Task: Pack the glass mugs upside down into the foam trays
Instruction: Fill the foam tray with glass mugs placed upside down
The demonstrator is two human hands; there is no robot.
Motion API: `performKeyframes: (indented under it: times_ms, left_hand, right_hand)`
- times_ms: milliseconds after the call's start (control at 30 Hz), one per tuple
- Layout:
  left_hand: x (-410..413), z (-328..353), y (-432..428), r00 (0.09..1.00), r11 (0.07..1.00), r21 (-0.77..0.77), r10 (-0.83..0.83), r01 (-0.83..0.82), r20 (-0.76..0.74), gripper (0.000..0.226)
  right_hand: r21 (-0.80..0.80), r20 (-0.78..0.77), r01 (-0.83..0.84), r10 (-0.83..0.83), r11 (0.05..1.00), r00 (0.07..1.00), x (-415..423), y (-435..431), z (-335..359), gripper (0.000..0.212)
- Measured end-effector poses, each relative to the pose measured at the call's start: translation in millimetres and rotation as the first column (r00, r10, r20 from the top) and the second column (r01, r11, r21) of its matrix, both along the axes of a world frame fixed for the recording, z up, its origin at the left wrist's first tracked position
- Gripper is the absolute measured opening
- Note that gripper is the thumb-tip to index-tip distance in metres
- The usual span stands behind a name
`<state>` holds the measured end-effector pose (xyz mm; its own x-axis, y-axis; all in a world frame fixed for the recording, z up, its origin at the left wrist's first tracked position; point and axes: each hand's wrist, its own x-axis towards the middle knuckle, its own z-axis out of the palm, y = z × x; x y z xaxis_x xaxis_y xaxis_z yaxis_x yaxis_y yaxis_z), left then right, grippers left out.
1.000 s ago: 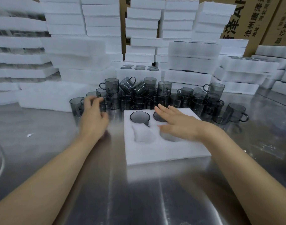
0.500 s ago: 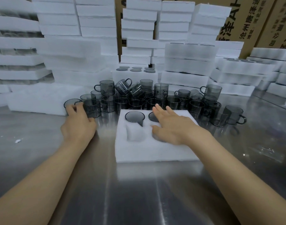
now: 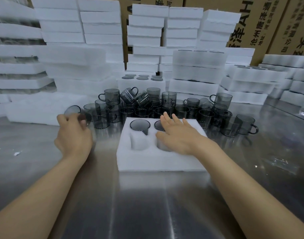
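Fetching step: left hand (image 3: 73, 135), left of centre, fingers curled round a tilted mug (image 3: 72, 110) beside the mug pile (image 3: 165, 107). Right hand (image 3: 178, 135) lies flat on the foam tray (image 3: 161, 161) mid-frame, fingers straight and close. Far pockets look filled. Next, probably: invert the mug and seat it in the empty near pocket (image 3: 139, 142).

Hands: 2, left hand (image 3: 73, 135) and right hand (image 3: 178, 137).
Open foam tray (image 3: 158, 161) on worktop (image 3: 147, 204): 1.
Seated mugs (image 3: 140, 124) in it: 2, at the tray's 11 and 12 o'clock.
Empty pockets (image 3: 139, 142) showing: 2.
Held mug (image 3: 72, 109), left hand: 1.
Loose mugs (image 3: 168, 99), 12 o'clock beyond the tray: roughly two dozen; overlap blocks an exact count.
Filled tray (image 3: 140, 85) behind: 1, six mug bases (image 3: 142, 76) showing.
Cartons (image 3: 261, 19): at least 3.
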<state>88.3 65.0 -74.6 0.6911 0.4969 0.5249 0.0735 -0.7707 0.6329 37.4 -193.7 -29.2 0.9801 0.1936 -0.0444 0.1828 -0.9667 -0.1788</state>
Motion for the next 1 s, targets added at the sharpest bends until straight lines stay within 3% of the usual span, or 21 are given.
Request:
performKeyframes:
  times_ms: [67, 167, 267, 367, 400, 500, 600, 667, 733, 800, 900, 1000]
  left_hand:
    - [-4, 7, -5, 0.986, 0.999, 0.038, -0.018, 0.012, 0.164, 0.02]
    - [-17, 21, -23, 0.918, 0.973, 0.209, -0.173, 0.102, 0.357, 0.018]
    - [-34, 28, -48, 0.81, 0.867, 0.449, -0.416, 0.215, 0.415, 0.01]
    - [-42, 33, -59, 0.772, 0.809, 0.416, -0.555, 0.415, 0.31, 0.011]
    - [-45, 35, -59, 0.747, 0.765, 0.499, -0.593, 0.406, 0.302, 0.011]
    - [-47, 37, -58, 0.635, 0.547, 0.815, -0.703, 0.193, 0.321, 0.026]
    - [-43, 40, -57, 0.525, 0.448, 0.886, -0.786, 0.121, 0.326, 0.036]
    - [-41, 36, -58, 0.502, 0.511, 0.82, -0.795, 0.256, 0.339, 0.033]
    - [-37, 28, -56, 0.56, 0.669, 0.557, -0.733, 0.491, 0.387, 0.016]
    - [-31, 16, -57, 0.62, 0.762, 0.395, -0.647, 0.512, 0.444, 0.034]
    - [-19, 2, -52, 0.729, 0.801, 0.041, -0.564, 0.598, 0.388, 0.036]
    - [-10, -3, -49, 0.793, 0.769, -0.228, -0.525, 0.597, 0.309, 0.03]
  right_hand:
    - [0.083, 0.048, -0.005, 0.001, 0.997, 0.999, -1, 0, -2, 0.062]
    - [0.335, 0.245, -0.107, 0.023, 0.936, 0.969, -3, 0, -4, 0.059]
    - [0.503, 0.403, -0.256, 0.039, 0.826, 0.914, -8, -1, -5, 0.065]
    - [0.483, 0.493, -0.373, 0.106, 0.792, 0.863, -12, 0, -2, 0.079]
    - [0.461, 0.525, -0.415, 0.135, 0.784, 0.84, -12, 0, -1, 0.083]
    - [0.331, 0.627, -0.499, 0.208, 0.801, 0.75, -14, 1, 1, 0.088]
    - [0.296, 0.678, -0.515, 0.203, 0.805, 0.707, -15, 2, 2, 0.079]
    - [0.352, 0.693, -0.497, 0.136, 0.793, 0.708, -14, 2, 0, 0.065]
    - [0.486, 0.629, -0.432, 0.039, 0.759, 0.776, -12, 1, -1, 0.06]
    - [0.604, 0.542, -0.357, -0.039, 0.712, 0.84, -8, 0, -2, 0.059]
    - [0.732, 0.448, -0.285, -0.122, 0.619, 0.886, -3, -4, -3, 0.059]
    - [0.839, 0.357, -0.231, -0.178, 0.493, 0.917, 1, -8, -3, 0.058]
